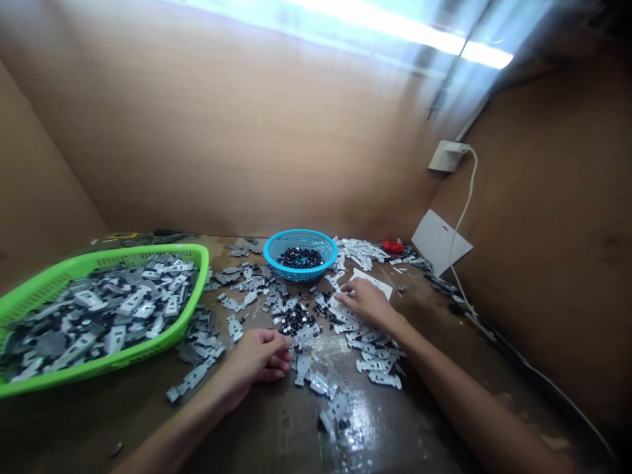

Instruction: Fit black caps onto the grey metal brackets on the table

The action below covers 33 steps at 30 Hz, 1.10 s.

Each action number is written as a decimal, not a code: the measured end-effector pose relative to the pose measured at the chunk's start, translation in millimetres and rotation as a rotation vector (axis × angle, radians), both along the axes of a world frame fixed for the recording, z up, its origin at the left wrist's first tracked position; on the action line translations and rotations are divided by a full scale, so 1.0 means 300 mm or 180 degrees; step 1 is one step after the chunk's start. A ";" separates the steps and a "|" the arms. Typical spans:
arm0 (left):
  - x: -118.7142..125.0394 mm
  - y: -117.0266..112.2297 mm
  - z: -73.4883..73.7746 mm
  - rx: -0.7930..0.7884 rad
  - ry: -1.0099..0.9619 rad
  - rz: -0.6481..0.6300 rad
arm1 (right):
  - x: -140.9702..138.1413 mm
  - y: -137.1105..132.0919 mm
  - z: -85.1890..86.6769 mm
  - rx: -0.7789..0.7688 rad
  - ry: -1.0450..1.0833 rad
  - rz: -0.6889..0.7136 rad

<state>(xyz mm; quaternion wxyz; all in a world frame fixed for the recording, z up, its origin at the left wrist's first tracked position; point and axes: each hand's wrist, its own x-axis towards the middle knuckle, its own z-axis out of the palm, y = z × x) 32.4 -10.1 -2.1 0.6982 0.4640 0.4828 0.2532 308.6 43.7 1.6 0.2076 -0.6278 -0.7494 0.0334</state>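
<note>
My left hand is low over the table with thumb and index finger pinched together and the other fingers curled. Whatever is between its fingertips is too small to make out. Just beyond it lies a pile of small black parts. Flat grey plastic pieces lie right beside its fingertips. My right hand reaches over a row of similar light grey pieces, its fingers drawn together and pointing left. Its fingertips are close to the pieces, and I cannot tell what they hold. Partly under this hand is a white sheet.
A green basket full of grey pieces stands at left. Behind the black pile sits a blue basket holding black parts. Near the back wall lie a red object and a white card. A white cable hangs at right.
</note>
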 end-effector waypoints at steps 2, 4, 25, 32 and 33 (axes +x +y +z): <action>0.000 0.000 0.003 -0.0002 0.0011 0.0012 | -0.025 -0.014 -0.025 0.0055 -0.0116 -0.0101; 0.000 0.001 0.006 -0.0015 0.0020 0.0009 | -0.036 -0.029 -0.032 0.0124 -0.0126 -0.0129; 0.000 0.001 0.001 0.0023 0.0026 0.0092 | -0.119 -0.146 0.109 -0.1094 0.3272 0.0499; 0.000 0.000 0.006 0.0032 0.0029 0.0080 | -0.193 -0.176 0.083 -0.1351 0.3535 0.0666; 0.001 -0.001 0.009 0.0017 0.0048 0.0078 | -0.203 -0.179 0.081 -0.1315 0.3531 0.0661</action>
